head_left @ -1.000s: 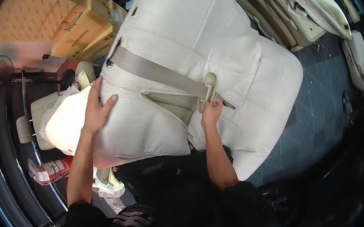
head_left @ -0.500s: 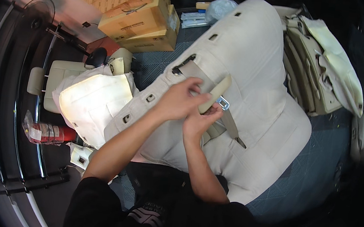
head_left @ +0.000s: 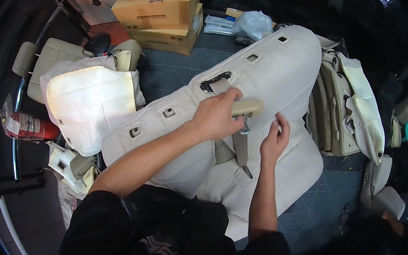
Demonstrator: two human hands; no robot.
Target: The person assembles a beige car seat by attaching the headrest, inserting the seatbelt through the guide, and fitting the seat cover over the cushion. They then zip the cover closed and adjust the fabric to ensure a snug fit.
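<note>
My left hand (head_left: 215,113) is closed on a beige, curved plastic trim piece (head_left: 252,107), held above a pale seat backrest (head_left: 288,86). A grey seat belt (head_left: 240,149) runs beneath it, down to a dark tip on the seat. Part of a metal buckle tongue (head_left: 245,127) shows just under the trim piece. To the right, my right hand (head_left: 276,137) is apart from the piece, fingers loosely bent with nothing seen in them. A black-edged slot (head_left: 213,82) with the belt strap in it sits in the seat's upper edge, beyond my left hand.
Cardboard boxes (head_left: 156,15) stand at the far left, with a plastic bag (head_left: 253,24) to their right. Another pale seat cover (head_left: 92,106) and a red fire extinguisher (head_left: 30,126) are on the left. Stacked seat parts (head_left: 345,107) lean at the right.
My right hand has come off the beige trim piece and moved right. My left hand now grips it alone, and the piece has turned to lie more level. The view has shifted.
</note>
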